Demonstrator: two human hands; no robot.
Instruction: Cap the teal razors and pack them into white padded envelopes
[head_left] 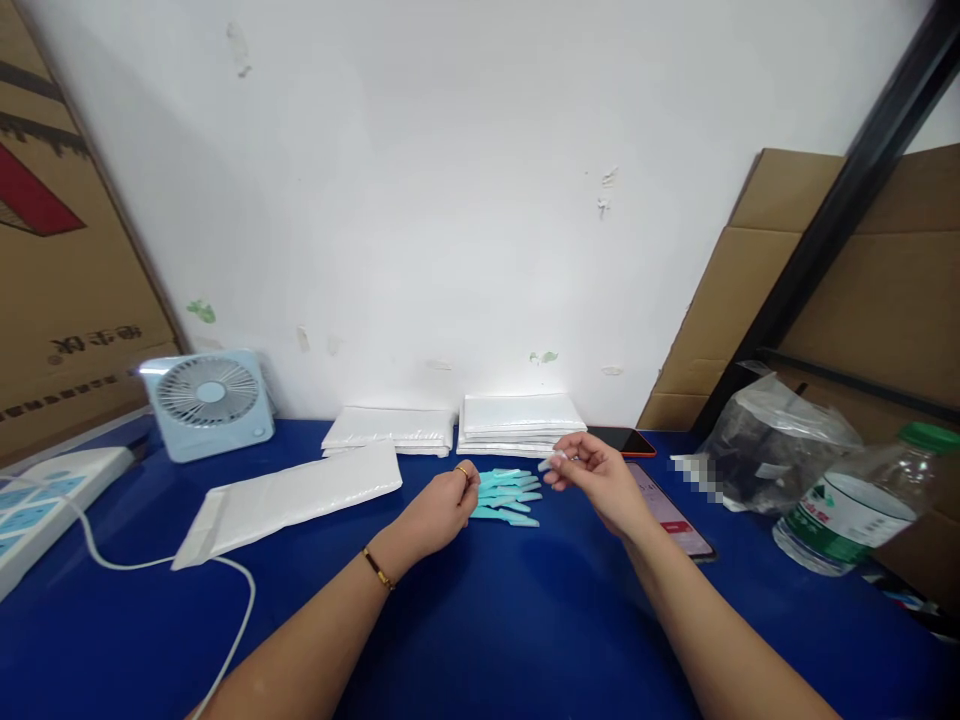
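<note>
Several slim turquoise sticks that look like eyebrow razors [511,494] lie fanned out on the blue table, between my two hands. My left hand [442,502] is closed at their left ends, with its fingertips turned away, so what it grips is hidden. Just past their right ends, my right hand [596,482] pinches a small whitish piece [551,464] between thumb and fingers, a little above the table. Left of my hands lies a long white padded envelope [300,500], and two stacks of white padded envelopes [517,420] [390,428] rest against the wall.
A light blue fan [212,400] and a white power strip [56,510] with a cable stand at left. At right are a phone [679,520], a red-edged phone [622,441], a clear plastic bag [772,440] and a green-capped bottle [855,510]. Cardboard [750,270] leans behind.
</note>
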